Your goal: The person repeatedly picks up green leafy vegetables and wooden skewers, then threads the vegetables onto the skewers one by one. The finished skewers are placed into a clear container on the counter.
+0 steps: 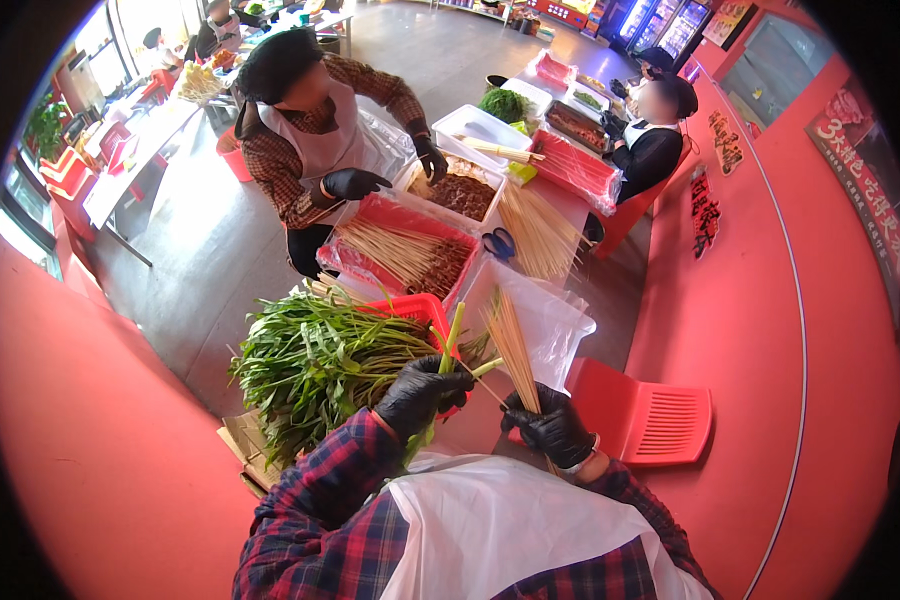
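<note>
My left hand (425, 395), in a black glove, is closed around pale green vegetable stems (454, 335) that stick up past the fingers. In my right hand (550, 427), also gloved in black, a bundle of bamboo skewers (511, 345) stands upright and slightly tilted. One thin skewer seems to reach between the two hands; whether it pierces a stem cannot be made out. Just left of my left hand, a big heap of leafy greens (325, 350) spills over a red basket (422, 306). Ahead of the skewers lies a white tray (562, 325) lined with clear plastic.
Beyond the greens, a red tray (370, 212) holds skewered meat. Blue scissors (499, 243) lie beside loose skewers (540, 235). A co-worker's gloved hands (355, 184) are at a meat tub (465, 194); another person sits farther right. A red chair (635, 415) stands at my right.
</note>
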### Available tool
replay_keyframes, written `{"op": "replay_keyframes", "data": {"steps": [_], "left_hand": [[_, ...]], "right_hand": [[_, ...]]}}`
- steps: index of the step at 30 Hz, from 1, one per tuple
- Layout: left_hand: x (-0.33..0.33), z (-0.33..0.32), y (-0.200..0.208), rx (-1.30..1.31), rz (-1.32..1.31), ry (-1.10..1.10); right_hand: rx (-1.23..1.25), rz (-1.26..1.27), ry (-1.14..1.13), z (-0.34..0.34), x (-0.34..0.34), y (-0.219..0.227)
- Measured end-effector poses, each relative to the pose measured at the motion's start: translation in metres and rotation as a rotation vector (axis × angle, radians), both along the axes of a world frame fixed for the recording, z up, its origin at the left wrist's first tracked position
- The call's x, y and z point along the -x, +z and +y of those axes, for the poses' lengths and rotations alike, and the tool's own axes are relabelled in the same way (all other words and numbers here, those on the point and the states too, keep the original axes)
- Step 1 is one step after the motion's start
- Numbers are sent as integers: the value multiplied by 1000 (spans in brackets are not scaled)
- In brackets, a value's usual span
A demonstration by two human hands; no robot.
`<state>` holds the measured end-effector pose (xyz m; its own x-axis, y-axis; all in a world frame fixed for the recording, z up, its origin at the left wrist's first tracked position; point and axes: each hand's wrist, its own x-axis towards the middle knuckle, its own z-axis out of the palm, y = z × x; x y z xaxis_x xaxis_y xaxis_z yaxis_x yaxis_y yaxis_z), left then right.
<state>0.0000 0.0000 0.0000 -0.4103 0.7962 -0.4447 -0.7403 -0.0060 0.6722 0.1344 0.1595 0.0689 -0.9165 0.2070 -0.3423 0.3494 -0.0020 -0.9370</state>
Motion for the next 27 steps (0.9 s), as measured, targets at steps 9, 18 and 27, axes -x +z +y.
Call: {"op": "replay_keyframes", "data": {"steps": [9,18,27], "left_hand": [[-7,-3,12,-252,-261,129],[-1,0,7,-161,-156,129],[1,3,-11,-159,-168,227]], "right_hand": [[57,-33,-54,6,0,-6],[39,-30,-34,5,-3,-5],[64,-62,17,4,-3,-1]]}}
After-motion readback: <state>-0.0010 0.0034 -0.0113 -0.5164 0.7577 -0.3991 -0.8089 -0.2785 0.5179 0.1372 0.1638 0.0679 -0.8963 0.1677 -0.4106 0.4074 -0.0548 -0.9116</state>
